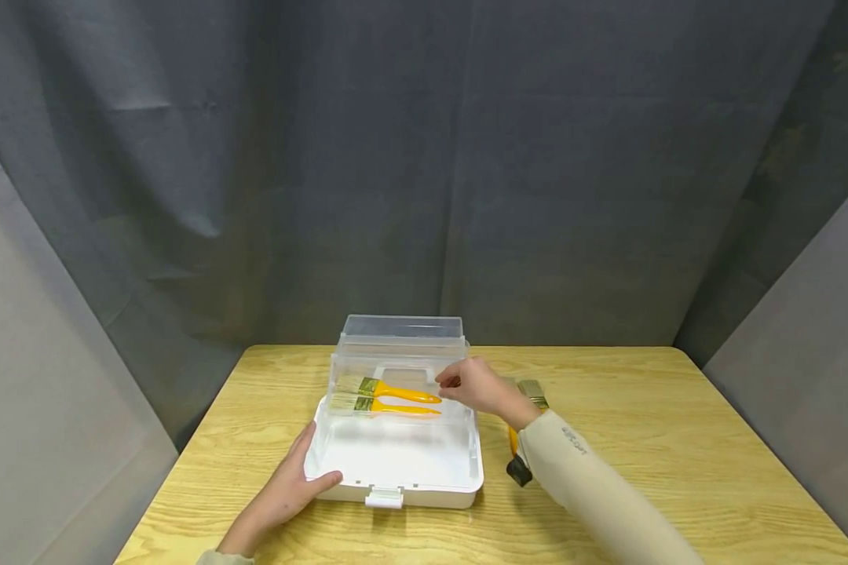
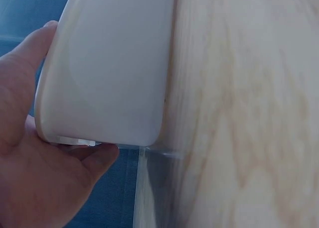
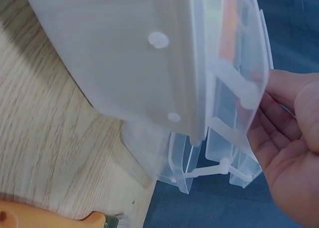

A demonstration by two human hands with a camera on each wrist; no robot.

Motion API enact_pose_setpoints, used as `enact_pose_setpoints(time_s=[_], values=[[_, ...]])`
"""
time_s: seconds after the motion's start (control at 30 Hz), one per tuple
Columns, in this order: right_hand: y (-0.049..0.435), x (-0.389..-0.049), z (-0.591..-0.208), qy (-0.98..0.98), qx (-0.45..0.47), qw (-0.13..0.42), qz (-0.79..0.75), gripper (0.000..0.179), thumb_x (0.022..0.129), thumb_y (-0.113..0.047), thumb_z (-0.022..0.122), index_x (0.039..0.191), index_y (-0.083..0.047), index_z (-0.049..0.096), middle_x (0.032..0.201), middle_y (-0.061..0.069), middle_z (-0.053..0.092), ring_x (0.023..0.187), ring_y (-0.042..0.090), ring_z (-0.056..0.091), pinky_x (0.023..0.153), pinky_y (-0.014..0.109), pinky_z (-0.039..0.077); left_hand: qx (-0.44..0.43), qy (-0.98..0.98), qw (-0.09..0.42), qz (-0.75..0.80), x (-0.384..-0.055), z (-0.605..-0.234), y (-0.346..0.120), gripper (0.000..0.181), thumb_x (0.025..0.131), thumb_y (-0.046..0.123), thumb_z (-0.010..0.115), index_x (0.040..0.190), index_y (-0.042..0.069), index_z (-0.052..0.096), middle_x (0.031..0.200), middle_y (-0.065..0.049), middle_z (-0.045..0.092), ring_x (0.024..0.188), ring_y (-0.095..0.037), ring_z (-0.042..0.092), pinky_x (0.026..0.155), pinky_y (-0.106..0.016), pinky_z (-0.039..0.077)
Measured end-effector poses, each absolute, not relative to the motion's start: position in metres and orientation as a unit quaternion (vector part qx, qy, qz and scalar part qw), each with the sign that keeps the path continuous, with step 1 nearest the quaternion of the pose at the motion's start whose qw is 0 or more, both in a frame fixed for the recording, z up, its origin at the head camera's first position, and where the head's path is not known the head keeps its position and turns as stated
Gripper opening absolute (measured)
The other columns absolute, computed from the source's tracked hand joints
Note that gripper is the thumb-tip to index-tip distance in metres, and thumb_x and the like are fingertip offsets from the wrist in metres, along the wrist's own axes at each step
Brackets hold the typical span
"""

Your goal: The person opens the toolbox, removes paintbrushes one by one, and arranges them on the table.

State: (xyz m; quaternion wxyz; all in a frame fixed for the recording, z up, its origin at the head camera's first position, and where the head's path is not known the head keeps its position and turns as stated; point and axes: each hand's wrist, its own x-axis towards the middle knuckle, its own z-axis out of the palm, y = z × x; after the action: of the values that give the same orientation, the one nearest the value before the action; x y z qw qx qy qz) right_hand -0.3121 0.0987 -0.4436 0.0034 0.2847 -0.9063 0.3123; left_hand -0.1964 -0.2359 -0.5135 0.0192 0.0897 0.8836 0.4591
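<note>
A white storage box (image 1: 396, 455) stands open, its front latch (image 1: 385, 497) hanging down. My left hand (image 1: 290, 486) grips its front left corner, thumb over the front rim and fingers along the side. Raised above the box's back part is a clear tray (image 3: 256, 63) on hinged arms. In it lie two paintbrushes, an upper one (image 1: 410, 395) and a lower one (image 1: 406, 409), with yellow handles pointing right. My right hand (image 1: 477, 384) pinches the tray's right edge between thumb and fingers, as the right wrist view shows.
Right of the box, partly hidden by my right forearm, lie more brushes (image 1: 533, 391) with yellow handles and a black piece (image 1: 518, 471). Another clear compartment (image 1: 403, 326) rises at the back. Dark curtain (image 1: 466, 173) hangs behind the wooden table (image 1: 643, 439).
</note>
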Motion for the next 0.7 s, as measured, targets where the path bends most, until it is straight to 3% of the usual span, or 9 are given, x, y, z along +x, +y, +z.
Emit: enact_pose_setpoints(time_s=[0.23,0.7], values=[[0.090,-0.318,-0.449,-0.901,0.317,0.006,0.296,0.022,0.080,-0.008,0.076,0.101,-0.002,0.073,0.090,0.006,0.070,0.077,0.011,0.065,0.067,0.022,0.053,0.084,0.885,0.024,0.457,-0.197,-0.515,-0.237,0.107,0.079,0.045,0.073,0.152,0.005,0.005,0.155,-0.021,0.007,0.140,-0.040,0.012,0.109,-0.058,0.014],[0.082,-0.321,-0.454,-0.905,0.343,-0.005,0.252,0.023,0.079,-0.006,0.075,0.102,-0.005,0.074,0.094,0.005,0.071,0.074,0.008,0.061,0.067,0.021,0.052,0.095,0.878,0.023,0.469,-0.198,-0.517,-0.237,0.103,0.081,0.038,0.074,0.152,0.007,0.006,0.155,-0.021,0.008,0.139,-0.041,0.012,0.108,-0.060,0.014]])
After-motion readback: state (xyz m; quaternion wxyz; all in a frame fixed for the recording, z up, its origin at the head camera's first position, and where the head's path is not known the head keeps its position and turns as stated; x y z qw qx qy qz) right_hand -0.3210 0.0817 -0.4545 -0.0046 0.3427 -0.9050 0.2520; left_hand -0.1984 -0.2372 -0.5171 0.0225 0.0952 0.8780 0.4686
